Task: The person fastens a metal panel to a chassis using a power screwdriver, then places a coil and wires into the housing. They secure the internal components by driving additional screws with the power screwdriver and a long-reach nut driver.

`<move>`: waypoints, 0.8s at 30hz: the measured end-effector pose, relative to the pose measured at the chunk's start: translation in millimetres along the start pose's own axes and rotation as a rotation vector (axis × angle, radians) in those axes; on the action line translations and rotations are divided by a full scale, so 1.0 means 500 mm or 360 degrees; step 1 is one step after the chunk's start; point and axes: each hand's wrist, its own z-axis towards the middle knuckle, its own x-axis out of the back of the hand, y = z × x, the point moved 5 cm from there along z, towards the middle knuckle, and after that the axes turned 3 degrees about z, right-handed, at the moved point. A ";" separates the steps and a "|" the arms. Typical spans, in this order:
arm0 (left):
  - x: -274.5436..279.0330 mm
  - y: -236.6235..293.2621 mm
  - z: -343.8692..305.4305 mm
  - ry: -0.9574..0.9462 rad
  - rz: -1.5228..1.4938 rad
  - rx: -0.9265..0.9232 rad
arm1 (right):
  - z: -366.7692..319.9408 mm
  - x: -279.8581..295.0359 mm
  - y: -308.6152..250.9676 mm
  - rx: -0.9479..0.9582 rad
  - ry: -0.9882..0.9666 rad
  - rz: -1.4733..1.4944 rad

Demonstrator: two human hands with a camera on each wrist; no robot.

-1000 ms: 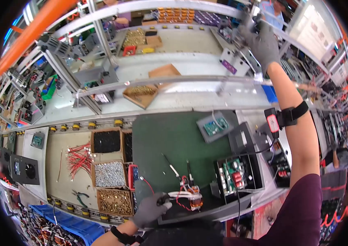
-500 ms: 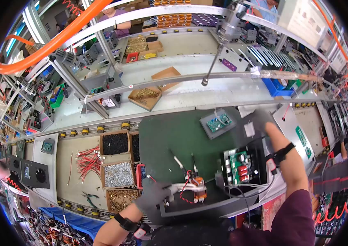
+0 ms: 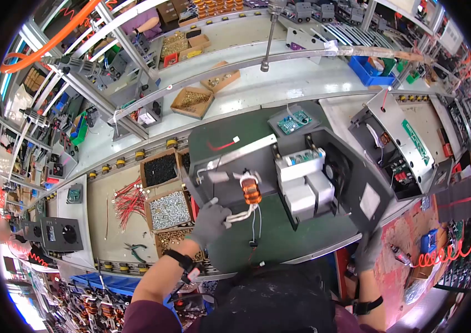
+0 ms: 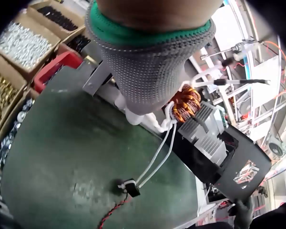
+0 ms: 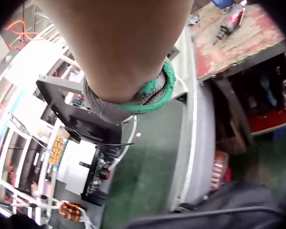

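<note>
A dark metal chassis stands tilted on the green mat, showing silver heat sinks and a fan. My gloved left hand is at its left end, fingers curled round white-sleeved leads. These run to a copper-wound coil by the chassis wall. A thin pair of wires with a small black part hangs from the coil onto the mat. My gloved right hand grips the lower right corner of the chassis panel; its fingers are mostly hidden in the right wrist view.
Cardboard bins of screws, red wires and pliers lie to the left. A circuit board sits behind the chassis. Another open chassis stands at right. A driver hangs over the rail.
My right hand has come down from the hanging driver, past the chassis's far side, to its near right corner. The chassis has turned and tipped up; the coil has shifted away from me.
</note>
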 end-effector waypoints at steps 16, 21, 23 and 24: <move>-0.071 0.073 -0.071 0.0175 0.0184 -0.0036 | -0.048 -0.055 0.501 -0.1306 -0.0473 0.0444; -0.028 0.027 -0.187 -0.0071 -0.0422 -0.0191 | -0.098 -0.084 0.489 -0.1309 -0.0449 0.0662; -0.046 -0.047 -0.216 0.0037 -0.0529 0.0077 | -0.105 -0.099 0.466 -0.1289 -0.0267 0.0819; -0.045 -0.079 -0.219 0.0149 -0.0609 0.0334 | -0.111 -0.094 0.446 -0.1254 -0.0068 0.0993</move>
